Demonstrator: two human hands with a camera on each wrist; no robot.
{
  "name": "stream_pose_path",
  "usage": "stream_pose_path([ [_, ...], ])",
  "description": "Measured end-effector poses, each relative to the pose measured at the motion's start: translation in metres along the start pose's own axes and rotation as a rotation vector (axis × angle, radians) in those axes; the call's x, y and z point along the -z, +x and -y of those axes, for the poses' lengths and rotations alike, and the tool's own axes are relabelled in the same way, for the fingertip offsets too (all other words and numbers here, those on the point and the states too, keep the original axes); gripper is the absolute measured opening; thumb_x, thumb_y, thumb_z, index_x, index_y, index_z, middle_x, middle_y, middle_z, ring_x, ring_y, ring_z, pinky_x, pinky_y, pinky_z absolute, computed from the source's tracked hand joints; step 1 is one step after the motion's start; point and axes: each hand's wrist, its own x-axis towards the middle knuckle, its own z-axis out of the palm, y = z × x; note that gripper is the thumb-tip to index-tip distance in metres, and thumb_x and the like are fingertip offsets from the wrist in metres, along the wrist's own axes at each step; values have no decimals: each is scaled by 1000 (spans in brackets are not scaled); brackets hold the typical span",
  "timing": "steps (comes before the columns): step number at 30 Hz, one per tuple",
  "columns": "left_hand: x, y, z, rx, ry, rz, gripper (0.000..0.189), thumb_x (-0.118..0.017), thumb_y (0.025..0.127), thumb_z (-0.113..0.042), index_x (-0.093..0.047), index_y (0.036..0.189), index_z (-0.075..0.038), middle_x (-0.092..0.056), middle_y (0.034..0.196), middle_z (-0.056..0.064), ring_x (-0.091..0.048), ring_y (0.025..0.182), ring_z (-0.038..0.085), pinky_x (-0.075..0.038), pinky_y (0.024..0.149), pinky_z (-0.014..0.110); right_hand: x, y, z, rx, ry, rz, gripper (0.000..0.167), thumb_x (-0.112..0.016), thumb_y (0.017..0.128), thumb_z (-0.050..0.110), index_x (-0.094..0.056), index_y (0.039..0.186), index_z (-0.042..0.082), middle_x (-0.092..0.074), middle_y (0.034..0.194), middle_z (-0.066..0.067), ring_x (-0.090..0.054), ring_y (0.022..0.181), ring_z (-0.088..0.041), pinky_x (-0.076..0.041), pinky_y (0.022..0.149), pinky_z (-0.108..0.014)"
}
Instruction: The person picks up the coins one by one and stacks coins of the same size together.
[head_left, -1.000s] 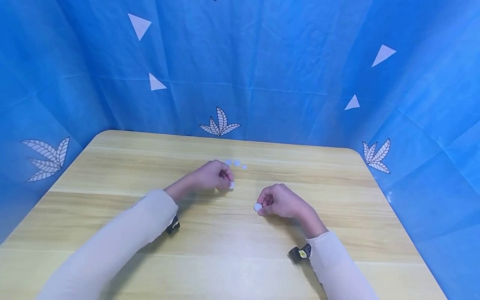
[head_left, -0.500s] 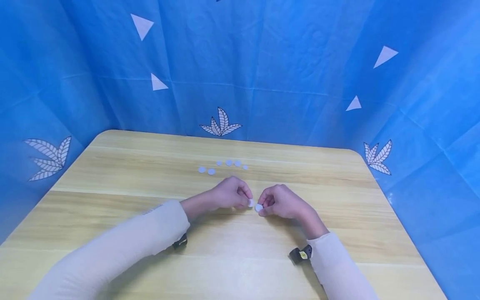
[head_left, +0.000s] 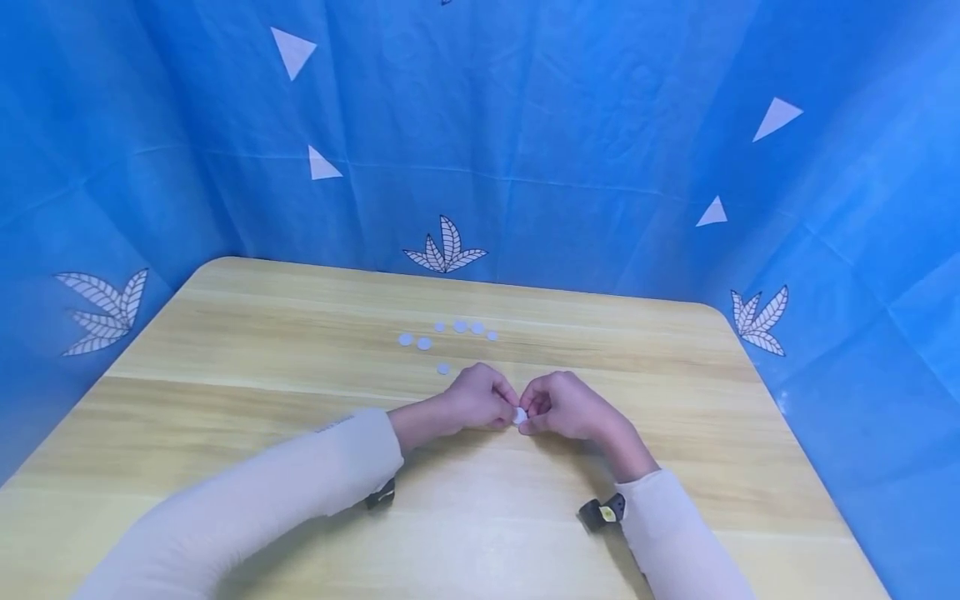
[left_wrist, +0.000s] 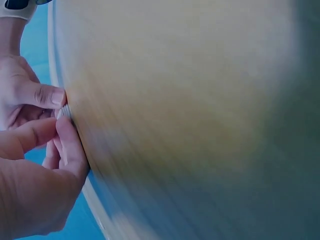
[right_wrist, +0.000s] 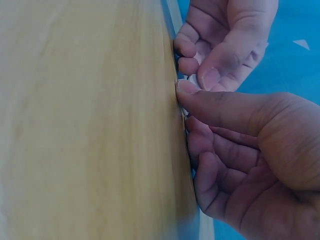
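In the head view my left hand [head_left: 480, 397] and right hand [head_left: 567, 405] meet just right of the table's middle. Between their fingertips is a small stack of pale, silvery coins [head_left: 521, 415], its layered edges [left_wrist: 65, 111] visible in the left wrist view. My right thumb and fingers pinch the stack. The left thumb and index finger pinch a coin against it; where that coin ends and the stack begins is hidden. Farther back lie several loose coins, among them a larger one [head_left: 406, 340] and a smaller one [head_left: 492, 336]. A single coin [head_left: 443, 368] lies nearer my left hand.
The hands work over a light wooden table [head_left: 315, 321] with rounded far corners. Blue cloth [head_left: 585, 125] with white triangles and leaf prints hangs along its back and sides. Dark cameras are strapped at both wrists, the right one [head_left: 600, 513] close to the tabletop.
My left hand has carried a coin rightward and nearer, up against the stack in my right hand. Coins it covered earlier now show. The right hand has stayed nearly still.
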Motion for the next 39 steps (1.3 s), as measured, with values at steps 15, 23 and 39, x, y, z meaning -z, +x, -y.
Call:
stream_pose_path([
  [15, -10, -3, -2, -27, 91, -58, 11, -70, 83, 9, -72, 90, 2, -70, 76, 7, -68, 67, 19, -59, 63, 27, -2, -3, -4, 2, 20, 2, 19, -88, 80, 10, -74, 92, 10, -70, 79, 4, -65, 75, -14, -57, 73, -29],
  [23, -8, -2, -2, -20, 105, -63, 16, -67, 79, 12, -73, 89, 1, -71, 77, 7, -67, 66, 18, -56, 59, 24, -1, -1, -3, 15, -3, 1, 23, -89, 79, 12, -73, 94, 9, -68, 78, 5, -63, 75, -13, -56, 72, -29],
  [39, -4, -5, -5, -24, 131, -39, 15, -67, 81, 11, -73, 91, 1, -71, 78, 7, -65, 65, 17, -54, 57, 22, -1, 0, -1, 3, -6, 1, 20, -89, 78, 11, -73, 91, 10, -68, 77, 5, -63, 74, -13, -55, 71, -30],
])
